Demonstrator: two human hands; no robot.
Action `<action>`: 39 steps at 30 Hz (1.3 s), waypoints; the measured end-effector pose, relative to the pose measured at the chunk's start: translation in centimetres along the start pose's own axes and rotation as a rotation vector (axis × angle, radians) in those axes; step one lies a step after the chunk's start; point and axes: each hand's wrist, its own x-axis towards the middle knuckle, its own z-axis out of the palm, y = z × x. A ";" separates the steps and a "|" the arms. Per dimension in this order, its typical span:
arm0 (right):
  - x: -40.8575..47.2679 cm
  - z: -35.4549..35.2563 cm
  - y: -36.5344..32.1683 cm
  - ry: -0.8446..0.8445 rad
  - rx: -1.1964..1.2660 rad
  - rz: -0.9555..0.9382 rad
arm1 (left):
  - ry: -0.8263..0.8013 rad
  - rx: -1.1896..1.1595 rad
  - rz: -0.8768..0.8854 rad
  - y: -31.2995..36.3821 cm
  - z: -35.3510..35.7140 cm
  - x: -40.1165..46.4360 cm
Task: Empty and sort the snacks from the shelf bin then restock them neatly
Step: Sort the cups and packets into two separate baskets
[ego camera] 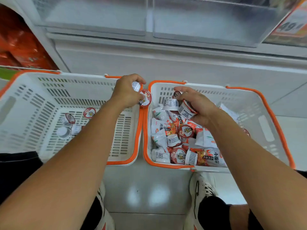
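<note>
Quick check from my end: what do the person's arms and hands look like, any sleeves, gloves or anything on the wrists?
Both arms are bare from wrist to as far up as the view shows: no sleeves in sight. The left hand and right hand have no gloves, and I see no watch, bracelet or rings. No markings show on either forearm.

Left hand [126,92]: our fingers curl tight, holding small things, arm stretched forward.
Right hand [197,105]: our fingers curl and hold too, thumb out, arm stretched forward.
</note>
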 end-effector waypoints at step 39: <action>3.2 -7.9 8.4 -0.080 -1.600 -0.027 | -0.903 0.619 0.186 -1.9 15.2 -4.6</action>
